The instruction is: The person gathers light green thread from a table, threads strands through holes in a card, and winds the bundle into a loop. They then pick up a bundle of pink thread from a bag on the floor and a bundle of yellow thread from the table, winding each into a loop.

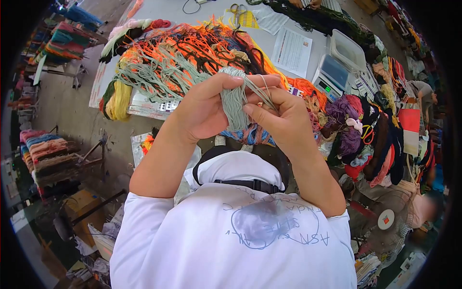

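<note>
A looped bundle of pale grey-green yarn [234, 103] hangs between my two hands, in front of my chest. My left hand [204, 106] is wrapped round the bundle's upper part, its fingers bent over the strands. Thin strands at the bundle's upper right are pinched between the thumb and fingers of my right hand [279, 113]. Just beyond, a large heap of orange, black and grey-green yarn [187, 53] covers part of the table [211, 10]. Some grey-green strands in the heap reach close to my left wrist.
Scissors [236, 13], a printed sheet [291, 52], a digital scale [330, 77] and a clear plastic tray [347, 50] lie on the table. Purple yarn [342, 120] is heaped at the right, near a fan [385, 219]. Yarn racks [57, 156] stand left. Another person's hand [314, 4] shows at the top.
</note>
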